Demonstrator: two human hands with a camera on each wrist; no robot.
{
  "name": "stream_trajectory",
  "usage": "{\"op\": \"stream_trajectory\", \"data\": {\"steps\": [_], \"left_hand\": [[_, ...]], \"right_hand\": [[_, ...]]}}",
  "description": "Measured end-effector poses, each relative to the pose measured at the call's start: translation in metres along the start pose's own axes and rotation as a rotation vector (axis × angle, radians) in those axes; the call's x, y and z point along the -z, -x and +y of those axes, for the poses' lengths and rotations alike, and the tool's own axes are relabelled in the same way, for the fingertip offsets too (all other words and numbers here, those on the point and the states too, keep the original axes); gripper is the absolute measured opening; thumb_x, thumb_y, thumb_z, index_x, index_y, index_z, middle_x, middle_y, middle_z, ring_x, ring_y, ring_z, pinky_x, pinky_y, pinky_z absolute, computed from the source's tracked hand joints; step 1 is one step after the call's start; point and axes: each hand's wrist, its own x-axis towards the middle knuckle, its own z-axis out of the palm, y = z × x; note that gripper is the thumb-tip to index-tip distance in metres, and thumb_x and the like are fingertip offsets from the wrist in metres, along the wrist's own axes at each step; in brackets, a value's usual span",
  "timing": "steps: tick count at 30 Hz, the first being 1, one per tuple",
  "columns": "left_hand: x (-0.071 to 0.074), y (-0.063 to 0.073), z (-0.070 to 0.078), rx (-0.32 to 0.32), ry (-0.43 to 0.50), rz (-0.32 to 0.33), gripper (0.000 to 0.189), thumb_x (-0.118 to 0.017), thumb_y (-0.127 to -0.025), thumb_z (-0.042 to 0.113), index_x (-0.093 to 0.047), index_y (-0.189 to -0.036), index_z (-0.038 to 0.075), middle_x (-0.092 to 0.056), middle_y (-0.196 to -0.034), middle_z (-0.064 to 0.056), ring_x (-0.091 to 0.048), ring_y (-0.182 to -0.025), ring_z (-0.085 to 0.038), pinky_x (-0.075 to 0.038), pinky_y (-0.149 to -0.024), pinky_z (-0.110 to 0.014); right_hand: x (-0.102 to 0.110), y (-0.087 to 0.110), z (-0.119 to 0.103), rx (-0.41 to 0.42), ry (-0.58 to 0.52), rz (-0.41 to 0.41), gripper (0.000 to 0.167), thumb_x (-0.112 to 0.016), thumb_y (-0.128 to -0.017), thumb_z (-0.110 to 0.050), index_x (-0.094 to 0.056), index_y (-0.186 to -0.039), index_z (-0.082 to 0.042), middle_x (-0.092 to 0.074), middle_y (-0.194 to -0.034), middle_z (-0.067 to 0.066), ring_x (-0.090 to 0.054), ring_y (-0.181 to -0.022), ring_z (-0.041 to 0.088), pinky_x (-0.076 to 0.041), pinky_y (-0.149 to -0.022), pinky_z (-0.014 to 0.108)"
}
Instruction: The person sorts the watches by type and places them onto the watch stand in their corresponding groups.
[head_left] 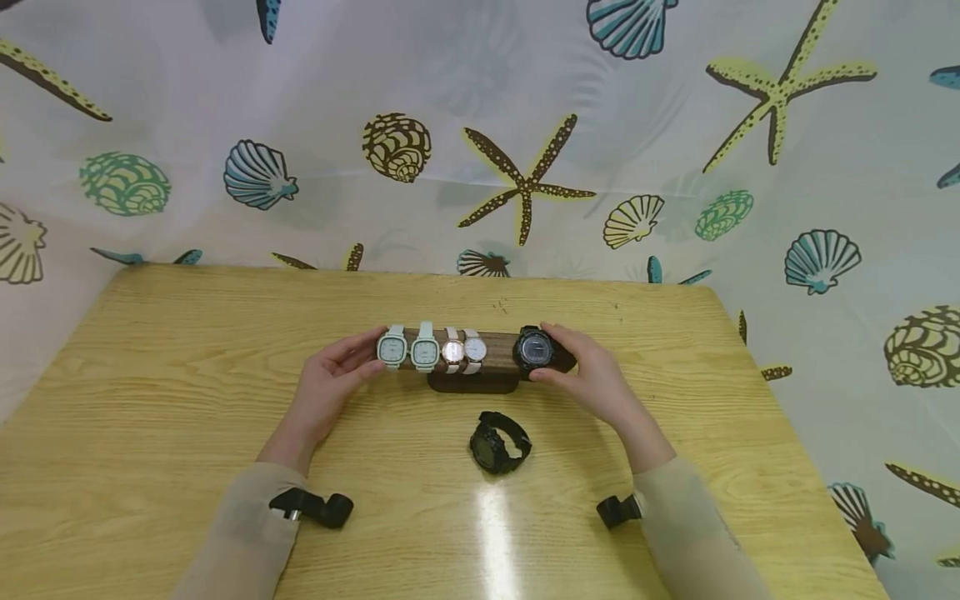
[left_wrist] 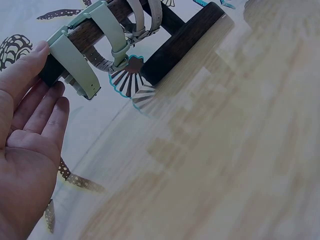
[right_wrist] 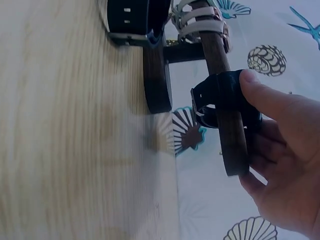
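A dark wooden watch stand (head_left: 498,350) stands on the table, its bar carrying several watches. My left hand (head_left: 330,383) pinches the bar's left end between thumb and fingers, beside a mint square watch (head_left: 392,350). A second mint watch (head_left: 425,352) and two small white-strapped watches, one rose-gold (head_left: 453,351) and one silver (head_left: 475,350), follow along the bar. Towards the right end sits a black digital watch (head_left: 535,349). My right hand (head_left: 596,375) grips it, thumb on its strap in the right wrist view and fingers behind.
Another black watch (head_left: 487,450), its strap looped, lies on the wooden table (head_left: 187,400) in front of the stand's base (head_left: 472,384). Behind the table hangs a white cloth (head_left: 315,225) printed with shells and starfish. Small black cameras (head_left: 339,510) are worn on both wrists.
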Motion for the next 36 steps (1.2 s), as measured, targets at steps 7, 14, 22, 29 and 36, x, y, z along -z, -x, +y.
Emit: {"op": "stream_trajectory", "data": {"steps": [7,14,22,29,36], "left_hand": [[0.000,0.000,0.000,-0.004,0.017,-0.003,0.048,-0.066,-0.090,0.002,-0.052,-0.135,0.000,-0.056,-0.134,-0.005,-0.052,-0.122,-0.012,-0.047,-0.093,-0.022],[0.000,0.000,0.001,0.002,0.012,-0.003,0.048,-0.066,-0.090,0.003,-0.052,-0.136,0.001,-0.055,-0.135,-0.006,-0.051,-0.123,-0.013,-0.047,-0.093,-0.021],[-0.001,0.001,0.001,0.005,0.005,0.006,0.048,-0.066,-0.089,0.003,-0.053,-0.135,0.000,-0.056,-0.133,-0.005,-0.053,-0.121,-0.012,-0.047,-0.092,-0.022],[-0.001,0.001,0.001,0.002,-0.001,0.001,0.048,-0.066,-0.090,0.004,-0.053,-0.136,0.002,-0.056,-0.134,-0.006,-0.052,-0.122,-0.013,-0.047,-0.092,-0.021],[-0.001,0.000,0.000,0.007,-0.004,0.010,0.048,-0.067,-0.089,0.004,-0.054,-0.135,0.002,-0.057,-0.133,-0.005,-0.053,-0.121,-0.012,-0.047,-0.091,-0.021]], "right_hand": [[-0.009,-0.011,-0.013,0.050,0.064,-0.018,0.071,-0.074,-0.083,-0.036,-0.046,-0.143,-0.009,-0.048,-0.141,0.013,-0.043,-0.130,0.032,-0.027,-0.112,0.044],[-0.014,-0.016,-0.021,0.110,0.112,-0.024,0.072,-0.071,-0.085,-0.039,-0.044,-0.143,-0.007,-0.048,-0.141,0.010,-0.043,-0.130,0.027,-0.018,-0.115,0.044],[-0.015,-0.015,-0.024,0.109,0.131,-0.028,0.076,-0.071,-0.085,-0.039,-0.039,-0.146,-0.006,-0.046,-0.143,0.011,-0.041,-0.132,0.027,-0.017,-0.115,0.045],[-0.013,0.004,-0.033,0.243,0.087,0.058,0.055,-0.073,-0.086,-0.027,-0.054,-0.133,-0.006,-0.058,-0.119,0.009,-0.053,-0.109,0.023,-0.047,-0.093,0.036],[-0.017,0.025,-0.046,0.365,0.102,-0.346,0.054,-0.066,-0.090,-0.033,-0.052,-0.136,-0.009,-0.060,-0.101,0.001,-0.057,-0.091,0.015,-0.049,-0.076,0.028]]}}
